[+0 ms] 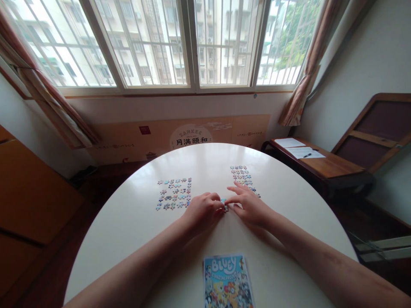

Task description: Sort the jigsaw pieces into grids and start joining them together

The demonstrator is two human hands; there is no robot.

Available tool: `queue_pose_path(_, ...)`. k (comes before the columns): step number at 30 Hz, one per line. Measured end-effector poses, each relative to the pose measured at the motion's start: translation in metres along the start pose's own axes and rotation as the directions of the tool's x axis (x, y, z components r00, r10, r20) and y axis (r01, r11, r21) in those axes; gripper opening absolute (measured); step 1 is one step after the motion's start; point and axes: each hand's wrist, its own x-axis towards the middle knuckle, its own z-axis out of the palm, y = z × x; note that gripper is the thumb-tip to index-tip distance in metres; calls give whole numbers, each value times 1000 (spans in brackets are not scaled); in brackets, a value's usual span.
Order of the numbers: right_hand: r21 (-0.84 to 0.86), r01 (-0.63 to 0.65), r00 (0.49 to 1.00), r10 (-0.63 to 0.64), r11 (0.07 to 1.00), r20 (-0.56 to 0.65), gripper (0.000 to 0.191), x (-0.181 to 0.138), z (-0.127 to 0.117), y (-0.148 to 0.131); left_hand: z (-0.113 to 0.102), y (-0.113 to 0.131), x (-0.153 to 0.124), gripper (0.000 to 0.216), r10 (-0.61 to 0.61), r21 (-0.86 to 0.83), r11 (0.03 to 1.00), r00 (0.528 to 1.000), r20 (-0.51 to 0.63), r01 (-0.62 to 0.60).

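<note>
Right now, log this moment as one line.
left hand: curled, fingertips on puzzle pieces | right hand: open, touching them | left piece group, right piece group: beyond hands | Bluey card: near edge

Bright daylight pours through the window (pixel 189 42) along the top, overexposed. It glares softly off the white table (pixel 205 158). Frame edges bend with wide-angle distortion.

- Two hands: left hand (pixel 202 209), right hand (pixel 248 205).
- One round white worktop (pixel 135 222).
- Two laid-out sets of puzzle pieces: left set (pixel 174 193), right set (pixel 244 177). The pieces in each are too small to count.
- Loose pieces (pixel 224 205) between the fingertips: one or two, unclear.
- One picture card (pixel 227 282).
- One side table (pixel 324 164), bearing two paper sheets (pixel 289 142) and one pen (pixel 307 155).
- Two curtains (pixel 41 85), one at each end of the window.
</note>
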Motion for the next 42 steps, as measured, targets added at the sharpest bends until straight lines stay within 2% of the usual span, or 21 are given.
queue_pose_path(12,18,22,999,-21,1000,-36,36,1,1,2,-4,0,2,19,-9,-49,999,999,44,11)
queue_pose_path(16,21,7,992,-5,1000,-123,40,2,-3,9,-5,2,2,19,-28,-53,998,998,52,31)
queue_pose_path(22,31,-72,963,77,997,-260,33,3,-20,22,-4,3,2,17,-92,-42,995,995,26,93)
queue_pose_path(26,38,-111,948,118,993,-297,34,4,-27,24,-1,2,4,20,-94,-20,995,996,8,94)
queue_pose_path(29,14,-131,955,130,991,-266,33,4,-25,24,2,4,9,21,-119,-7,993,993,13,119)
queue_pose_path(33,-22,-136,977,131,990,-166,31,4,-18,22,5,9,13,20,-137,-6,990,990,42,138)
queue_pose_path(35,-33,-119,987,115,992,-115,33,4,-14,21,6,10,13,19,-130,-11,991,991,37,131)
queue_pose_path(39,-53,-101,993,98,993,-58,40,4,-11,17,4,9,7,30,-158,-28,987,987,0,158)
queue_pose_path(42,-67,-99,995,97,993,-35,42,4,-10,16,3,8,5,24,-156,-23,987,988,16,157)
